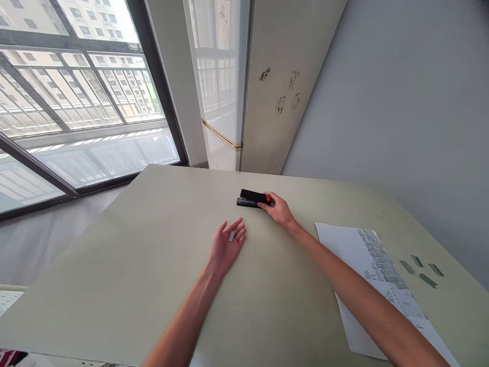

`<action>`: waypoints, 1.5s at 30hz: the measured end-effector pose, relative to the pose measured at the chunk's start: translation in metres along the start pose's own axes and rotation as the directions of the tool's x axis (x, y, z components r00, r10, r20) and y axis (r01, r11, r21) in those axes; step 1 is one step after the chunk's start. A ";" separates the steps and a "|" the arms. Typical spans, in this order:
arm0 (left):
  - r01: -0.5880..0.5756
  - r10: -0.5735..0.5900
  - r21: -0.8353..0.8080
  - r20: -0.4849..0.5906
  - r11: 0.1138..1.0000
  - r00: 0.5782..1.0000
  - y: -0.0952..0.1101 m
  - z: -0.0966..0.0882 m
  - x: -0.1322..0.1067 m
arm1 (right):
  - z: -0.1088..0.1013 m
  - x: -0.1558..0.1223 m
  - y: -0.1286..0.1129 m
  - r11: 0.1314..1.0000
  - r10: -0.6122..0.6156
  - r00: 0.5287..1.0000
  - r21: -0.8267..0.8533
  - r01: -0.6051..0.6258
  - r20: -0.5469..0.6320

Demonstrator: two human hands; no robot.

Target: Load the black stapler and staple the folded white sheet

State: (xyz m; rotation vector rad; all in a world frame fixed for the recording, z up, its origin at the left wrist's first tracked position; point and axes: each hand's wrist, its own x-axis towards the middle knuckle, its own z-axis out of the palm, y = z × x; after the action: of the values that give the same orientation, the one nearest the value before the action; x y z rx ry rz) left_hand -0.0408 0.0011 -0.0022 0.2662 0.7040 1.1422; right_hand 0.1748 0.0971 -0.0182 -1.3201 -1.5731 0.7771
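Observation:
A black stapler [251,198] with a red part at its rear lies on the pale table [133,265], far from me. My right hand [278,209] grips the stapler's rear end, fingers closed on it. My left hand [228,243] rests palm up on the table nearer to me, fingers spread, with a small grey strip of staples [231,236] lying across the fingers.
A printed paper sheet [367,275] lies at the right under my right forearm. Several loose staple strips [419,267] sit beyond it near the table's right edge. A tall cabinet [267,86] stands behind the table, a large window [76,102] at the left.

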 end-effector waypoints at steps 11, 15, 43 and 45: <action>0.129 -0.117 -0.051 0.195 0.990 0.974 -0.045 0.029 -0.021 | -0.008 -0.138 -0.065 0.863 -0.322 0.924 -0.336 0.376 0.208; 0.162 -0.165 0.033 0.287 0.986 0.944 -0.070 0.050 -0.036 | -0.032 -0.162 -0.064 0.862 -0.307 0.938 -0.372 0.345 0.158; -0.623 -0.229 0.750 0.661 0.223 0.714 -0.105 0.064 -0.054 | -0.263 -0.299 0.052 0.799 0.109 0.852 -0.465 -0.381 -0.513; -0.600 -0.108 0.797 0.604 0.073 0.790 -0.081 0.047 -0.049 | -0.261 -0.311 0.047 0.839 0.212 0.827 -0.337 -0.427 -0.521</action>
State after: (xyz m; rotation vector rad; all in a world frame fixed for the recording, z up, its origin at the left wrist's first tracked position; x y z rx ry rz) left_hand 0.0373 -0.0691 0.0081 1.9715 0.8366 0.6269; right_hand 0.4364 -0.2162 -0.0351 -1.9852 -1.1704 0.2518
